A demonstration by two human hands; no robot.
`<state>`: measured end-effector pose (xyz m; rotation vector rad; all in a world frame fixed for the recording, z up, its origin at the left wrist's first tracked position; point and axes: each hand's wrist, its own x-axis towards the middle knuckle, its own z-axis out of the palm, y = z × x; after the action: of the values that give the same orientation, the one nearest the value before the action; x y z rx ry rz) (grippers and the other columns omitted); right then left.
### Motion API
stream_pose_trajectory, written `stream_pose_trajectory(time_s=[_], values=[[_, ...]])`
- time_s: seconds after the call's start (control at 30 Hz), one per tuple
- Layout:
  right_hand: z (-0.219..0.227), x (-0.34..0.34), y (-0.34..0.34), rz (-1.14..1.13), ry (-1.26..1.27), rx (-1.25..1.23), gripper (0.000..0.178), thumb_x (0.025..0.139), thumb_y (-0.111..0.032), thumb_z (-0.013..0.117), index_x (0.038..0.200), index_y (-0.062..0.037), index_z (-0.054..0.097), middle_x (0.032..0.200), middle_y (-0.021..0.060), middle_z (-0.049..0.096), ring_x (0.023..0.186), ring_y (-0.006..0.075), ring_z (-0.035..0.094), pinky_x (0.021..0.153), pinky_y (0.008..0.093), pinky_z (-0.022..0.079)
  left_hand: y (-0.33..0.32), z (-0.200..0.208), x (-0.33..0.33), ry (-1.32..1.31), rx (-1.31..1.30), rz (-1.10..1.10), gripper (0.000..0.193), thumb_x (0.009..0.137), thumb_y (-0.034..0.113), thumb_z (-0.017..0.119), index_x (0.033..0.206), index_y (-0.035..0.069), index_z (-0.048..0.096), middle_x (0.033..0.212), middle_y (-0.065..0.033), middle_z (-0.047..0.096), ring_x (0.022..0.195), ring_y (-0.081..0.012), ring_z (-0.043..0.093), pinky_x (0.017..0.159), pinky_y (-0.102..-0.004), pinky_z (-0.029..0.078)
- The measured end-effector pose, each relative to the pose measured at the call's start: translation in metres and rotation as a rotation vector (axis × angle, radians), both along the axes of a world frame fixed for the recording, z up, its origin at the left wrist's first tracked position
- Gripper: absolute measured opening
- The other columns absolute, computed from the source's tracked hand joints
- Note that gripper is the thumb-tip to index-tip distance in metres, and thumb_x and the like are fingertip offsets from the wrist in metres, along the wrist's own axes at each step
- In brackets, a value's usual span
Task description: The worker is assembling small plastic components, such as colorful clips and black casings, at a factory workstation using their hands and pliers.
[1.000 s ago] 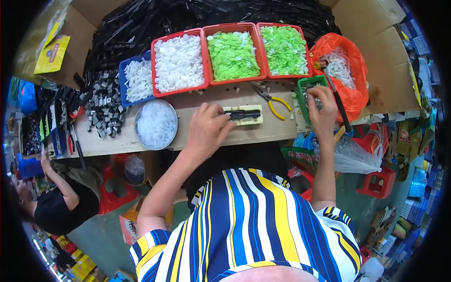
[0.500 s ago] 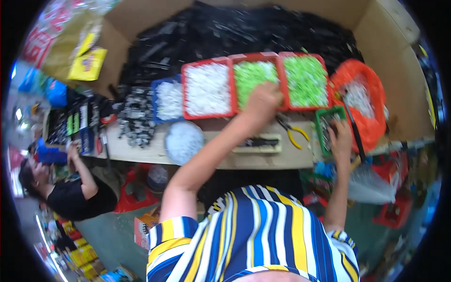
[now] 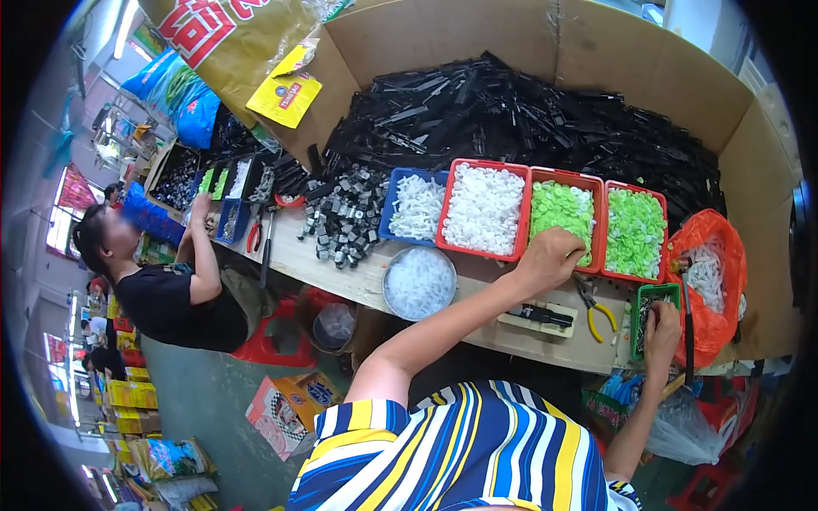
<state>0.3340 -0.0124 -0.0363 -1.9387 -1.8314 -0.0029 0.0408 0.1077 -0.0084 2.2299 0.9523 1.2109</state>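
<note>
My left hand (image 3: 550,258) is over the near edge of an orange-red basket (image 3: 601,247) of light-green pieces (image 3: 562,209). Its fingers are pinched together; whatever they hold is too small to make out. Just below it on the bench lies a cream block (image 3: 517,320) with a black part (image 3: 545,316) set in it. Yellow-handled pliers (image 3: 602,319) rest to the right of that block. My right hand (image 3: 662,334) reaches into a small green tray (image 3: 637,319) of little metal pieces, fingers bent together. Its fingertips are partly hidden among them.
Red baskets hold white pieces (image 3: 484,209) and green pieces (image 3: 636,230). A blue basket (image 3: 394,204), a round bowl (image 3: 420,283) and an orange bag (image 3: 733,281) hold white parts. Black strips (image 3: 511,111) pile up behind. A co-worker (image 3: 162,289) sits at the left.
The view has swung, so the bench appears farther right and lower. My left hand has drawn back from over the green pieces to the basket's near edge. My right hand stays in the green tray.
</note>
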Motion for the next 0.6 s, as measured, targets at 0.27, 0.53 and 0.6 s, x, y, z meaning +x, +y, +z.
stream_pose_trajectory(time_s=[0.27, 0.53, 0.6], values=[[0.01, -0.002, 0.002, 0.039, 0.18, -0.014, 0.01, 0.086, -0.001, 0.063, 0.095, 0.0029, 0.063, 0.09, 0.019, 0.061, 0.086, 0.0343, 0.062, 0.076, 0.0409, 0.048, -0.034, 0.019, -0.025, -0.222, -0.547, 0.058, 0.014, 0.088, 0.008, 0.068, 0.095, -0.004, 0.072, 0.083, -0.0089, 0.073, 0.072, -0.0113, 0.07, 0.063, -0.0223, 0.053], [0.014, 0.007, -0.018, -0.025, 0.199, 0.078, 0.007, 0.086, -0.003, 0.065, 0.09, 0.0025, 0.065, 0.083, 0.0163, 0.062, 0.074, 0.0303, 0.063, 0.067, 0.0377, 0.049, -0.057, 0.021, -0.028, -0.498, -0.799, 0.074, 0.014, 0.089, 0.01, 0.07, 0.096, -0.002, 0.073, 0.081, -0.0026, 0.071, 0.075, -0.0063, 0.063, 0.068, -0.0227, 0.05], [0.03, -0.009, -0.009, -0.012, 0.226, 0.096, 0.008, 0.087, -0.005, 0.066, 0.091, 0.0012, 0.066, 0.086, 0.0151, 0.063, 0.076, 0.0294, 0.064, 0.068, 0.0369, 0.05, -0.056, 0.018, -0.035, -0.571, -0.864, 0.086, 0.016, 0.089, 0.011, 0.07, 0.099, -0.002, 0.074, 0.086, -0.0034, 0.072, 0.078, -0.0069, 0.064, 0.071, -0.0232, 0.051]])
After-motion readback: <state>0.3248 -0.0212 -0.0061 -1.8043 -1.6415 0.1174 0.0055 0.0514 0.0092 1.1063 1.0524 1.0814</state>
